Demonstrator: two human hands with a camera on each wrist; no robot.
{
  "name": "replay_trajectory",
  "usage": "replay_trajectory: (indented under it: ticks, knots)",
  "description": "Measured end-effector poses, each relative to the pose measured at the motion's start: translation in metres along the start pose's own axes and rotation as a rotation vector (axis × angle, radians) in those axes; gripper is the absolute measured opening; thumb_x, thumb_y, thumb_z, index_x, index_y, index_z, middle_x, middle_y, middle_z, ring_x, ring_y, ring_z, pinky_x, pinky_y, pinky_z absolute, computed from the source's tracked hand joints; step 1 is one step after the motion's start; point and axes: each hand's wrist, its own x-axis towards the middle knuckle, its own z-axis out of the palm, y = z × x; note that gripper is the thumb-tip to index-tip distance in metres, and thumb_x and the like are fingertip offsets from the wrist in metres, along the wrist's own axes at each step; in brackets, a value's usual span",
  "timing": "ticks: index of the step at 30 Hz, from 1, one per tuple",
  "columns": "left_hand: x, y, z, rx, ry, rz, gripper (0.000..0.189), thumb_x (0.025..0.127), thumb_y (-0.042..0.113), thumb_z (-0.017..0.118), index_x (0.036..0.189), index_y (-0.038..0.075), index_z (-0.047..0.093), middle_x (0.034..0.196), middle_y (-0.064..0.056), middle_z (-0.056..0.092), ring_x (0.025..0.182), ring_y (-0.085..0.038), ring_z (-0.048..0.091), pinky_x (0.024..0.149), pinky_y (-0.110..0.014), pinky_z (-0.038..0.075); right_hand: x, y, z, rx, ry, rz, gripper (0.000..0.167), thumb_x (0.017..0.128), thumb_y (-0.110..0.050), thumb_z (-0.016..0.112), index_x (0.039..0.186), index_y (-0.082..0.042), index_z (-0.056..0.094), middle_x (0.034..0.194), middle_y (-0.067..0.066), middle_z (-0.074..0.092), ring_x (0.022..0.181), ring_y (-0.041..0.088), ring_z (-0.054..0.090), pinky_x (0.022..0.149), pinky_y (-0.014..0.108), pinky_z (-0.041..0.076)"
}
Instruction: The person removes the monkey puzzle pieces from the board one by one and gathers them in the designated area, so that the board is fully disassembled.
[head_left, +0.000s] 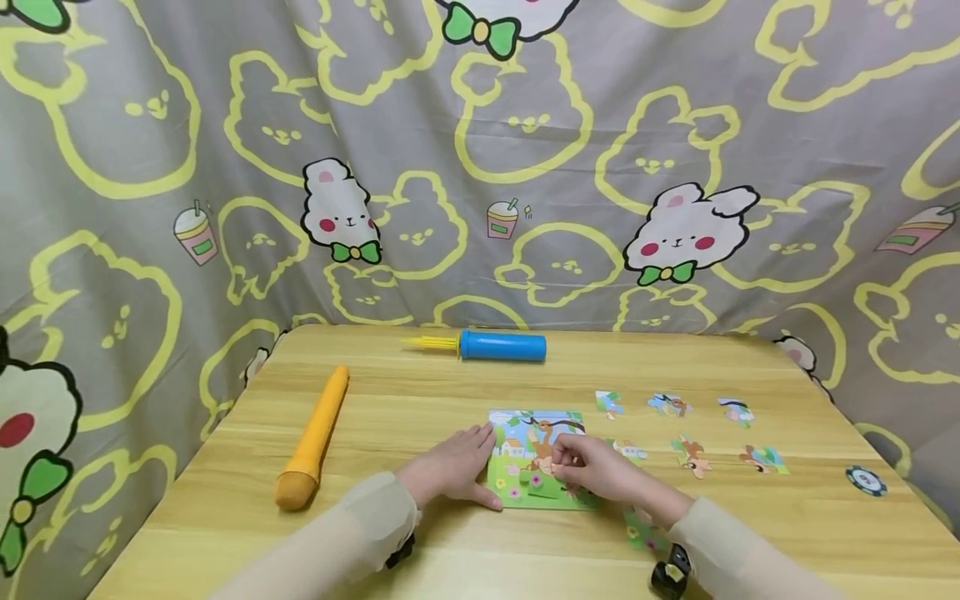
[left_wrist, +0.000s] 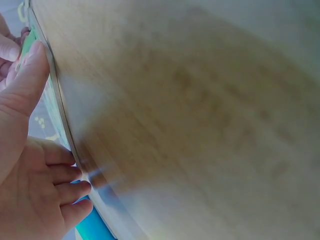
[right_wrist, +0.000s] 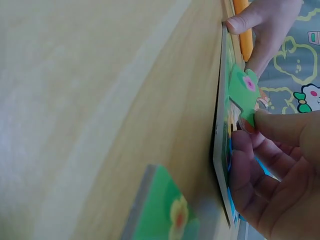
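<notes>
A puzzle board [head_left: 506, 498] with a cartoon animal, a house and flowers lies on the table. My left hand [head_left: 453, 467] rests at its left edge, thumb near the lower corner and fingers extended along the side. Between thumb and fingers, my right hand [head_left: 600, 468] pinches a green puzzle piece [right_wrist: 242, 90] with a pink flower. That piece is tilted over the lower middle of the board, and in the right wrist view part of its edge stands off the board surface. In the left wrist view the left palm [left_wrist: 35, 185] and thumb show beside the board.
Several loose puzzle pieces [head_left: 692, 458] lie in rows to the right, and one flowered piece [head_left: 641, 532] is partly under the right forearm. A poker chip [head_left: 866, 480] sits far right. An orange microphone-shaped object [head_left: 315, 442] lies left; a blue hand pump [head_left: 502, 346] lies behind.
</notes>
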Motion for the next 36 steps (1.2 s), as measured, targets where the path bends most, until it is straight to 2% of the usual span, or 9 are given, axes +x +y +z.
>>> replay_trajectory:
  ticks: [9, 17, 22, 27, 30, 34, 36]
  knots:
    - [0.008, 0.008, 0.001, 0.004, 0.008, 0.002, 0.104, 0.074, 0.068, 0.054, 0.145, 0.000, 0.021, 0.150, -0.015, 0.015, 0.136, -0.027, 0.016, 0.109, -0.033, 0.016, -0.007, 0.001, -0.011, 0.024, -0.009, 0.029, 0.008, 0.091, -0.006, 0.057, 0.087, -0.004, 0.050, 0.073, 0.009, 0.053, 0.057, 0.024, 0.058, 0.051, 0.034, 0.051]
    - [0.016, 0.014, 0.000, -0.002, 0.023, 0.003, 0.103, 0.074, 0.067, 0.055, 0.145, -0.001, 0.022, 0.150, -0.016, 0.015, 0.136, -0.028, 0.017, 0.109, -0.034, 0.017, -0.011, 0.001, -0.020, 0.033, -0.010, 0.019, 0.009, 0.091, -0.006, 0.057, 0.087, -0.003, 0.050, 0.073, 0.010, 0.052, 0.058, 0.024, 0.058, 0.052, 0.034, 0.052]
    - [0.020, 0.014, -0.001, 0.027, 0.022, -0.004, 0.105, 0.073, 0.070, 0.052, 0.145, 0.000, 0.021, 0.150, -0.015, 0.014, 0.136, -0.027, 0.017, 0.109, -0.034, 0.017, -0.010, 0.001, -0.024, 0.043, -0.005, 0.006, 0.010, 0.090, -0.005, 0.057, 0.085, -0.003, 0.049, 0.073, 0.009, 0.051, 0.058, 0.024, 0.058, 0.052, 0.034, 0.052]
    - [0.014, 0.011, 0.001, 0.050, 0.001, -0.020, 0.106, 0.072, 0.071, 0.052, 0.145, 0.000, 0.022, 0.150, -0.015, 0.016, 0.136, -0.027, 0.018, 0.109, -0.033, 0.018, -0.008, 0.002, -0.016, 0.067, -0.015, -0.005, 0.010, 0.091, -0.006, 0.057, 0.086, -0.001, 0.050, 0.074, 0.010, 0.051, 0.059, 0.024, 0.058, 0.053, 0.035, 0.052]
    - [0.007, 0.007, 0.002, 0.058, -0.018, -0.032, 0.105, 0.073, 0.070, 0.053, 0.145, 0.000, 0.023, 0.150, -0.015, 0.017, 0.136, -0.027, 0.018, 0.109, -0.033, 0.019, -0.006, 0.001, -0.010, 0.068, -0.009, -0.009, 0.011, 0.092, -0.010, 0.057, 0.088, -0.002, 0.051, 0.077, 0.009, 0.051, 0.059, 0.019, 0.054, 0.052, 0.029, 0.050]
    - [0.005, 0.006, 0.003, 0.054, -0.014, -0.027, 0.104, 0.073, 0.069, 0.054, 0.145, 0.000, 0.023, 0.150, -0.015, 0.017, 0.136, -0.027, 0.019, 0.109, -0.034, 0.019, -0.010, 0.001, -0.018, 0.084, 0.029, 0.003, 0.013, 0.091, -0.012, 0.058, 0.089, -0.002, 0.051, 0.078, 0.007, 0.050, 0.061, 0.013, 0.046, 0.050, 0.022, 0.042]
    - [0.005, 0.006, 0.003, 0.055, -0.008, -0.020, 0.104, 0.073, 0.069, 0.054, 0.145, 0.000, 0.023, 0.150, -0.015, 0.017, 0.135, -0.027, 0.019, 0.109, -0.034, 0.020, -0.014, 0.002, -0.025, 0.104, 0.049, 0.011, 0.013, 0.091, -0.012, 0.058, 0.089, -0.002, 0.051, 0.078, 0.008, 0.050, 0.062, 0.013, 0.046, 0.050, 0.022, 0.043]
